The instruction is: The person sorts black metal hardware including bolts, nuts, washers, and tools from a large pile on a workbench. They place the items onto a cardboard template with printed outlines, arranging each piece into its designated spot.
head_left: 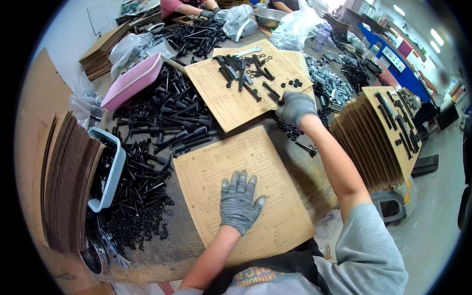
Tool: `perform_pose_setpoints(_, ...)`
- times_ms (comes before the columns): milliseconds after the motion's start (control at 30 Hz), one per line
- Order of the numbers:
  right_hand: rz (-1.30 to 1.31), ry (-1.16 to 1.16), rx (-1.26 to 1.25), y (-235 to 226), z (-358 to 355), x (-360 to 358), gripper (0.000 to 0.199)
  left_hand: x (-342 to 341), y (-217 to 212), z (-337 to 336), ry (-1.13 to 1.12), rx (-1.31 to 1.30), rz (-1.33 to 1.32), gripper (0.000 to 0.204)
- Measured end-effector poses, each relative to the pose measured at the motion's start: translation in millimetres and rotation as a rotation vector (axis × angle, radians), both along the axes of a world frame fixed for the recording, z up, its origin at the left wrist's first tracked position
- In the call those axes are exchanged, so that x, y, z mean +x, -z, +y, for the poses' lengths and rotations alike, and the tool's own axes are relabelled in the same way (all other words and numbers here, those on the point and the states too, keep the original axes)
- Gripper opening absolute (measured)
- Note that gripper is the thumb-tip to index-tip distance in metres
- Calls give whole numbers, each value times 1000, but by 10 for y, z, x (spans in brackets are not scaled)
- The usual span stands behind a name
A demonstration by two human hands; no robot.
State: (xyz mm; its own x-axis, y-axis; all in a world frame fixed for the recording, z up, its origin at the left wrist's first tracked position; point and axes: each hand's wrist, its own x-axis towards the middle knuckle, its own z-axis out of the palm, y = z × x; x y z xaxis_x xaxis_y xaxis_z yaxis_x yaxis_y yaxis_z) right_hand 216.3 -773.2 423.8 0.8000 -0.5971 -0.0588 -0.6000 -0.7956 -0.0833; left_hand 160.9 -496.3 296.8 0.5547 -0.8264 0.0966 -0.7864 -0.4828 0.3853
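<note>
On a worn workbench (305, 184), head view, a printed cardboard sheet (268, 162) lies nearest the wearer; the gloved left hand (241, 204) rests flat on it, fingers spread, gripping nothing. The gloved right hand (296, 107) is curled at the upper sheet's (211, 101) right edge, beside black bolts (239, 73); whether it grips anything cannot be told. Bare bench borders the lower sheet's right side; pale floor (435, 206) lies beyond. Blue tray (118, 169): tilted, black parts inside. Pink tray (132, 84): tilted beside heaped black hardware (167, 113).
</note>
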Motion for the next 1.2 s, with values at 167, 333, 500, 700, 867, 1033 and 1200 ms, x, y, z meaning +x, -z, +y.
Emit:
perform_pose_setpoints(167,323,-390,202,91,662,-694,35,52,106,50,-204,-483,177,63)
perform_pose_setpoints(333,310,-685,191,528,1225,-944,30,40,44,43,-61,-141,-8,45)
perform_pose_setpoints(500,-148,-562,206,392,310,-431,29,2,52,-22,-23,-120,-125,42)
perform_pose_setpoints(700,-316,-26,-10,182,-892,681,31,34,14,-9,-30,-147,-79,41)
perform_pose_setpoints(867,-122,-42,-120,213,-1043,1206,39,54,34,-29,-36,-175,-75,40)
perform_pose_setpoints(1033,-72,-53,-152,399,-1062,1452,31,65,52,-1,-58,-192,-41,40)
perform_pose_setpoints(1200,118,-206,-391,411,-1335,1168,37,50,42,-84,-35,-149,-38,42)
